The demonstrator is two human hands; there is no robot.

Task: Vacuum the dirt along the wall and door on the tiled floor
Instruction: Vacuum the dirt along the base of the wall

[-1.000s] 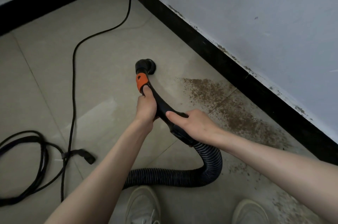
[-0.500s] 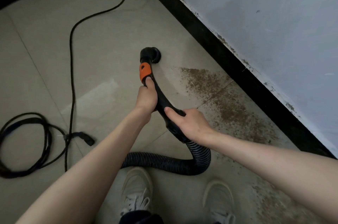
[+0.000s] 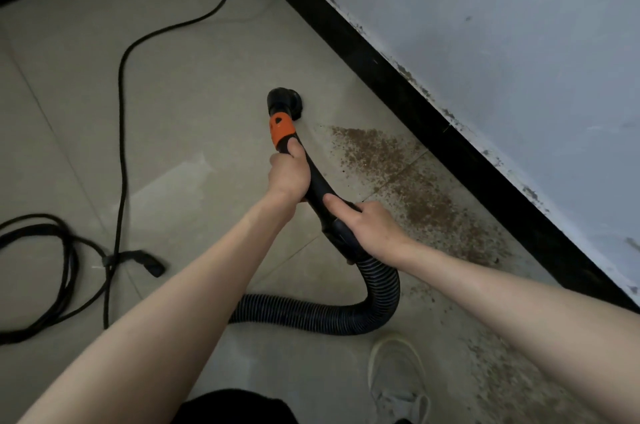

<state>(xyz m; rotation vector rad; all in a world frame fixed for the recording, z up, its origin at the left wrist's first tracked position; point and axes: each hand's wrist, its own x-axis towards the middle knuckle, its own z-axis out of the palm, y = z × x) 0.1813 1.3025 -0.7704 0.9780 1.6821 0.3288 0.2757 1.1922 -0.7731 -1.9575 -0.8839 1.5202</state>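
A vacuum nozzle [image 3: 284,105] rested on the tiled floor [image 3: 180,132], just left of a brown dirt patch [image 3: 408,188] spread beside the black baseboard [image 3: 433,132]. The left hand [image 3: 289,174] clenched the curved black wand [image 3: 313,181] below its orange collar [image 3: 281,129], apparently to steer the head, while the right hand [image 3: 372,226] grasped the wand's lower end above the ribbed hose [image 3: 346,316], likely to steady it. A black power cord [image 3: 121,112] trailed and coiled across the beige tiles to the left. A scuffed pale wall [image 3: 502,42] rose behind, and a white shoe [image 3: 398,378] stood near the hose.
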